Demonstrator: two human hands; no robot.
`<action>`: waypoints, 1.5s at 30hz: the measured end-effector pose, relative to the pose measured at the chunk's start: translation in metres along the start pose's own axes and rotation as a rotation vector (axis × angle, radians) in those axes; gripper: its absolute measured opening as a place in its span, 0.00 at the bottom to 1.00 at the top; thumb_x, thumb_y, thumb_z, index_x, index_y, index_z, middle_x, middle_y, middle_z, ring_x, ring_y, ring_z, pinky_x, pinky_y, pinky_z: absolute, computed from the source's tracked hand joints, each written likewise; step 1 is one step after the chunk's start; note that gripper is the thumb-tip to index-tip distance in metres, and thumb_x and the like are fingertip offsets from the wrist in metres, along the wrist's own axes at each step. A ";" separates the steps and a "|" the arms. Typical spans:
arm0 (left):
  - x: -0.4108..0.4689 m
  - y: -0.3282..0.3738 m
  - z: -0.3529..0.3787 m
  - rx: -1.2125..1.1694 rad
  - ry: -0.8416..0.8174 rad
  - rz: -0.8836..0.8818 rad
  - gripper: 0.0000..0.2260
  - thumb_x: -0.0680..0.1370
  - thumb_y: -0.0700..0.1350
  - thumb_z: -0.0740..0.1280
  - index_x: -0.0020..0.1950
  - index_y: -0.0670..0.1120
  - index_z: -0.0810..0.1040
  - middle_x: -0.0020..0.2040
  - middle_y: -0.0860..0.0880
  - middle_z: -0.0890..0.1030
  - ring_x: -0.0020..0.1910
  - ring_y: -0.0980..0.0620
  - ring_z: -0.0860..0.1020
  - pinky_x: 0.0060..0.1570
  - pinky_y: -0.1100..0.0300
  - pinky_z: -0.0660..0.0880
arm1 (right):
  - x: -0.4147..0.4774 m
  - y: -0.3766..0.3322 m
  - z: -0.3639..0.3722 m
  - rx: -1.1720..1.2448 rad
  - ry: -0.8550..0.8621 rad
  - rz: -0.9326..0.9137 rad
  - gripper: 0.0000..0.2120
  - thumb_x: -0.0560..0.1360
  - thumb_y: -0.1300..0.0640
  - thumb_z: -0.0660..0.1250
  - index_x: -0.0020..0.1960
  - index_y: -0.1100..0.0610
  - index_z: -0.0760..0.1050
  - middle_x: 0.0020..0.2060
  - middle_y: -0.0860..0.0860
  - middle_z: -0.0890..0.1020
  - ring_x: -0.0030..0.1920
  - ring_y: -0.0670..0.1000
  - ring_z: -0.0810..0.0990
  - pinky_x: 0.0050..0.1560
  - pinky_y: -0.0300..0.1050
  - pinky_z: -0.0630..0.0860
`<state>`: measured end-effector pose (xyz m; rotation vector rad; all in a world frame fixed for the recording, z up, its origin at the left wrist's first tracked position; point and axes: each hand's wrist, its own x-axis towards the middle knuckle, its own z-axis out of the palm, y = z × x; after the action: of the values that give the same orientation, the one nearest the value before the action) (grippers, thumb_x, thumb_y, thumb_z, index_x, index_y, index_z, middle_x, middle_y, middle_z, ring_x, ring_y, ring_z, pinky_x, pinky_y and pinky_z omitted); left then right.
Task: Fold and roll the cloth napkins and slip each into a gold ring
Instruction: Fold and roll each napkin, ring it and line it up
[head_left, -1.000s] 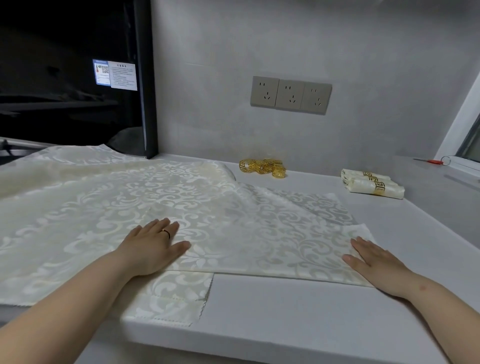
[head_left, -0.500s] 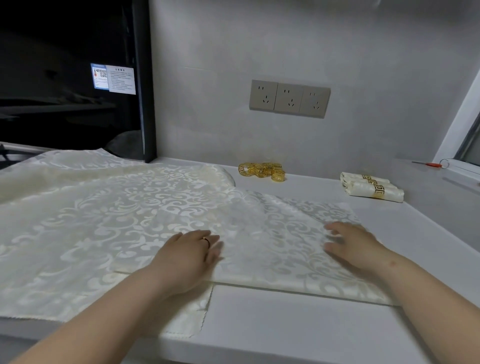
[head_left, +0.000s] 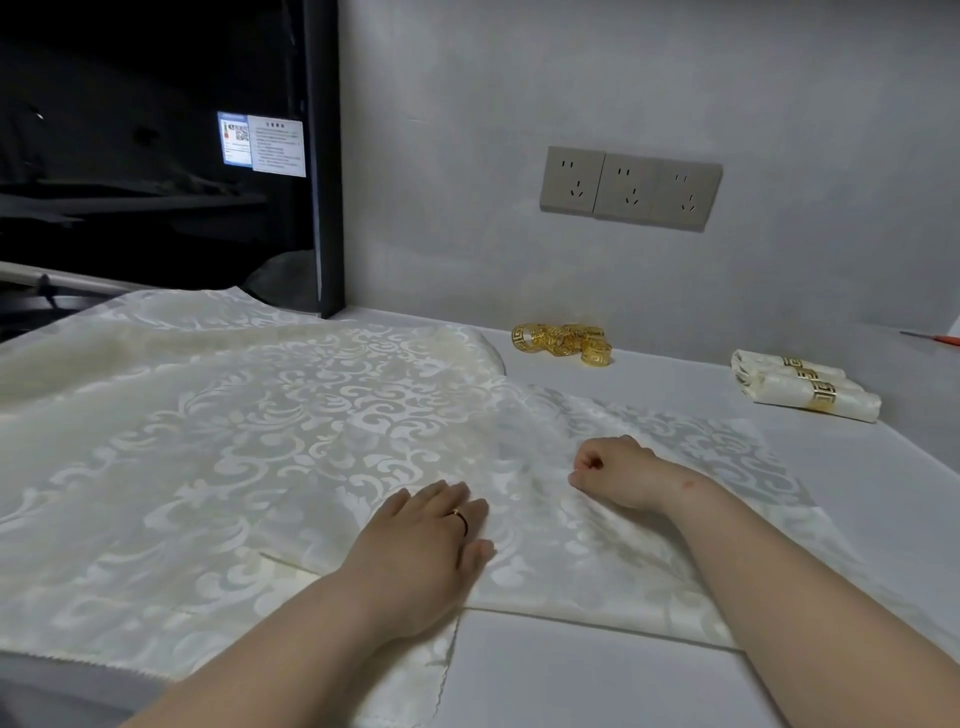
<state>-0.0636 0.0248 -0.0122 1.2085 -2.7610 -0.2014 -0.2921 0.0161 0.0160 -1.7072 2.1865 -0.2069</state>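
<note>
A cream damask napkin lies flat on the white counter, overlapping a larger spread of the same cloth on the left. My left hand, wearing a ring, rests flat on the napkin near its front left part. My right hand sits just right of it with fingers curled, pinching the napkin's fabric; small wrinkles run out from it. A pile of gold rings lies by the back wall. Two rolled napkins in gold rings lie at the back right.
The grey wall carries a triple socket plate. A dark open cabinet with a black post stands at the back left. A thin red tool lies at the far right edge. The counter's front edge is near my arms.
Both hands slid toward the middle of the napkin. My right hand went from flat to curled on the cloth; the left stayed flat and moved right.
</note>
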 end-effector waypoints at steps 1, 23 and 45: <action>0.001 0.000 -0.001 -0.005 0.003 0.005 0.40 0.65 0.64 0.31 0.73 0.54 0.58 0.75 0.56 0.55 0.73 0.59 0.51 0.70 0.61 0.46 | 0.001 0.000 0.001 0.016 0.023 -0.011 0.11 0.77 0.52 0.58 0.36 0.48 0.65 0.40 0.45 0.71 0.49 0.50 0.66 0.49 0.40 0.62; 0.045 0.008 0.005 0.004 -0.064 0.137 0.22 0.81 0.55 0.48 0.75 0.52 0.54 0.76 0.54 0.51 0.74 0.57 0.47 0.70 0.61 0.40 | 0.032 0.017 -0.022 -0.015 0.171 0.015 0.09 0.76 0.53 0.61 0.39 0.53 0.68 0.41 0.49 0.74 0.45 0.51 0.72 0.43 0.42 0.67; 0.055 -0.001 0.020 -0.024 -0.031 0.171 0.35 0.69 0.63 0.34 0.75 0.55 0.49 0.76 0.58 0.44 0.73 0.62 0.38 0.67 0.63 0.31 | 0.123 0.036 -0.042 -0.170 0.216 0.163 0.17 0.77 0.53 0.55 0.64 0.52 0.70 0.64 0.59 0.69 0.67 0.60 0.62 0.65 0.49 0.62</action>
<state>-0.1034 -0.0154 -0.0284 0.9652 -2.8604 -0.2377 -0.3657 -0.0969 0.0195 -1.6485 2.5544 -0.1746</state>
